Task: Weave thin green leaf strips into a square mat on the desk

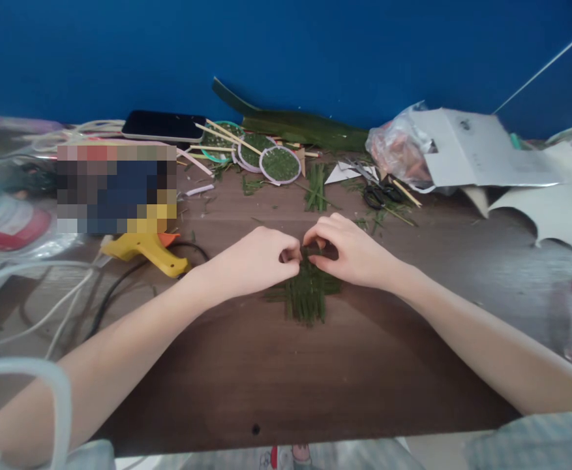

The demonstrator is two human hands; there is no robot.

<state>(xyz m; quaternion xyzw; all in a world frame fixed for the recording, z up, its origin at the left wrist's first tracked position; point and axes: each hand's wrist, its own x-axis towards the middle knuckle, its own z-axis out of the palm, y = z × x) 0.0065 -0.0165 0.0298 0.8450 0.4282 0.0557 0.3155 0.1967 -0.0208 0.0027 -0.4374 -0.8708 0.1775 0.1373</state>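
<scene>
A small mat of woven green leaf strips [306, 297] lies on the brown table [266, 378], near its middle. My left hand [256, 256] pinches a strip at the mat's upper left edge, fingers closed. My right hand [347, 251] pinches the strips at the upper right edge, fingers curled tight. The two hands almost touch above the mat and hide its top part.
A yellow glue gun [146, 251] with a black cable lies to the left. Behind are round discs covered in green [280, 163], loose green strips [316, 186], black scissors [381, 194], a phone [164, 125], long leaves [310, 127], a plastic bag [398, 150] and white paper sheets [481, 153].
</scene>
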